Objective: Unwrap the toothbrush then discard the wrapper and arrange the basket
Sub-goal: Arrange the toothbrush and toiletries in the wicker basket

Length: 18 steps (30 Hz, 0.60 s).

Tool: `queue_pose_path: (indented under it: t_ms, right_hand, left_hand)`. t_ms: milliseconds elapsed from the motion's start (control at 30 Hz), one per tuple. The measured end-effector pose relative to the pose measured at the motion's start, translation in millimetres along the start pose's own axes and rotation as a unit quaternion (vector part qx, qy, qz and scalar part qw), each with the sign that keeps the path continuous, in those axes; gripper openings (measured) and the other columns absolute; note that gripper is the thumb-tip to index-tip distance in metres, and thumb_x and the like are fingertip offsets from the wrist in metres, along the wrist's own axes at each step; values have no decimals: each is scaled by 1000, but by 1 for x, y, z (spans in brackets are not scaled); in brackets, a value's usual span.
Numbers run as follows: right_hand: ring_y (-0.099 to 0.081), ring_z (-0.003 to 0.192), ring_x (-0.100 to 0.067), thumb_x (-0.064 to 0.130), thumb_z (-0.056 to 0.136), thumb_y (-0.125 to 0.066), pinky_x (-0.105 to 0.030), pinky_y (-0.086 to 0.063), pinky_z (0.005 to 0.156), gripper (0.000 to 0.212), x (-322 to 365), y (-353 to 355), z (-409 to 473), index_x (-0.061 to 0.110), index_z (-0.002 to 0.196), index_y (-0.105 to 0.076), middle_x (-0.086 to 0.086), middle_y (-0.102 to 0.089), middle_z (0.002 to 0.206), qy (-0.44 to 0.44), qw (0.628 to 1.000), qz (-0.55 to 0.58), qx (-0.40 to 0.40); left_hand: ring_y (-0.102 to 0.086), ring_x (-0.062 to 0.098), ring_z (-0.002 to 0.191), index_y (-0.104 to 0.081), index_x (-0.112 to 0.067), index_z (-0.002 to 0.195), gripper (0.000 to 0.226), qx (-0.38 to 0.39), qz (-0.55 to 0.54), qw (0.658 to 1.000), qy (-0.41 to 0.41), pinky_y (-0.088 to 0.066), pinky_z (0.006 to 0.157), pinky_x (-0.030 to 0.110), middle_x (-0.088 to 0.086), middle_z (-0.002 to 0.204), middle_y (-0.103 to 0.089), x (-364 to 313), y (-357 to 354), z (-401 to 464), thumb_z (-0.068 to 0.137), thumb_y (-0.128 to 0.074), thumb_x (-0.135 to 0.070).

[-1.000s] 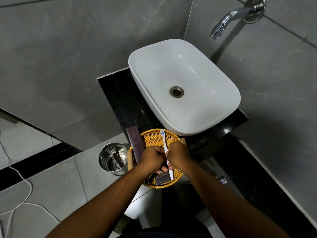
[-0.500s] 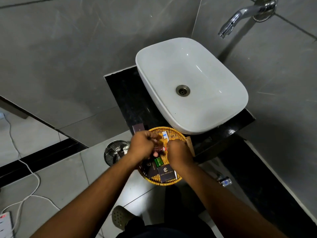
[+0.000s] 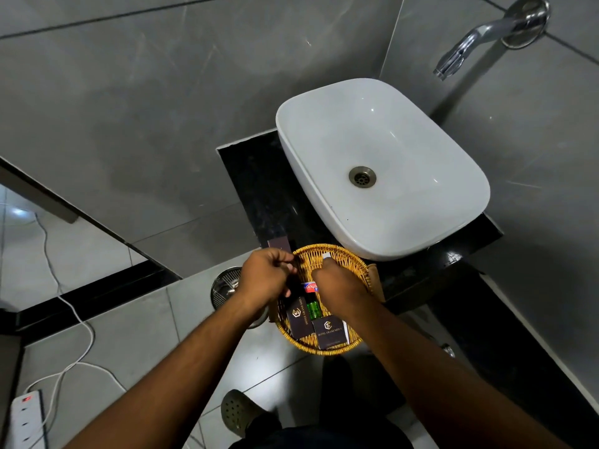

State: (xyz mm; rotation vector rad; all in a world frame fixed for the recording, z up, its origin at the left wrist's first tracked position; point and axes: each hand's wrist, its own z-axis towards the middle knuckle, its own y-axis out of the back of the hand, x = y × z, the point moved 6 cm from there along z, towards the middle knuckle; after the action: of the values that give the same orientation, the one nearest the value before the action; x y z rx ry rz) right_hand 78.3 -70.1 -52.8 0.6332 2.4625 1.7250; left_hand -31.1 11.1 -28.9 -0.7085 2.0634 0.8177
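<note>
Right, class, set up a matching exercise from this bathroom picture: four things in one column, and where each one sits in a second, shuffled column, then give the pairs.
Things
1. white oval ceramic basin
2. round woven yellow wicker basket
3. curved chrome wall tap
4. round shiny metal bin

Places
A. on the floor, left of the left hand
B. on the black counter, right part
C. at the counter's near edge, under both hands
D. on the grey wall, upper right

Pairs: 1-B, 2-C, 3-D, 4-A
</note>
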Motion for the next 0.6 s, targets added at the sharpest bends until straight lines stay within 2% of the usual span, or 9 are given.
queue_pose_path:
  t_ms: [133, 200, 267, 367, 433, 500, 600]
  right_hand:
    - [-62, 95, -31, 7, 84, -64, -38, -51, 82, 18, 0, -3, 7, 7, 102, -62, -16, -56, 115, 6, 1000, 12, 1]
    - [-60, 98, -30, 14, 84, -65, -37, -49, 83, 19, -2, -2, 4, 7, 101, -61, -15, -59, 113, 14, 1000, 20, 3]
    - [-61, 98, -30, 22, 83, -65, -40, -48, 84, 20, -8, 8, -2, 11, 98, -60, -11, -64, 106, 20, 999, 38, -23]
    - [-62, 79, -32, 18, 78, -66, -40, -52, 68, 12, -20, 34, -18, 8, 84, -63, -14, -67, 83, 55, 985, 122, -108]
    - [-60, 64, -34, 6, 75, -67, -38, -51, 58, 6, -29, 51, -26, 0, 74, -65, -19, -67, 71, 81, 973, 161, -145]
    - [-60, 59, -34, 1, 74, -67, -34, -49, 53, 8, -38, 60, -31, -4, 68, -64, -20, -67, 68, 90, 977, 143, -131]
    - [-65, 68, -35, 1, 80, -64, -27, -39, 59, 8, -50, 54, -33, 0, 72, -61, -21, -69, 77, 85, 993, 49, -68]
  left_hand:
    - [-59, 13, 43, -69, -8, 104, 16, 1, 34, 999, -16, -51, 42, 22, 1, 82, -70, 0, -4, -1, 91, -60, -4]
    - [-63, 21, 55, -70, -8, 105, 17, 0, 49, 998, -31, -54, 48, 27, 2, 87, -70, -4, -7, -2, 91, -61, -4]
    - [-65, 21, 63, -71, -10, 106, 19, -3, 80, 995, -57, -58, 58, 31, 4, 95, -71, -9, -10, -3, 90, -61, -5]
    - [-67, 18, 88, -74, -13, 105, 20, 1, 139, 983, -118, -55, 80, 32, 4, 105, -74, -19, -19, -3, 89, -63, -7]
    - [-66, 16, 93, -76, -14, 101, 18, 17, 159, 976, -150, -52, 83, 30, 3, 104, -76, -26, -28, -4, 89, -63, -9]
    - [-66, 17, 95, -76, -13, 98, 18, 38, 170, 971, -162, -53, 86, 33, 4, 103, -76, -32, -40, -6, 89, -61, -8]
    - [-67, 22, 99, -76, -11, 95, 22, 61, 215, 955, -194, -54, 91, 36, 7, 105, -76, -35, -57, -10, 88, -57, -2]
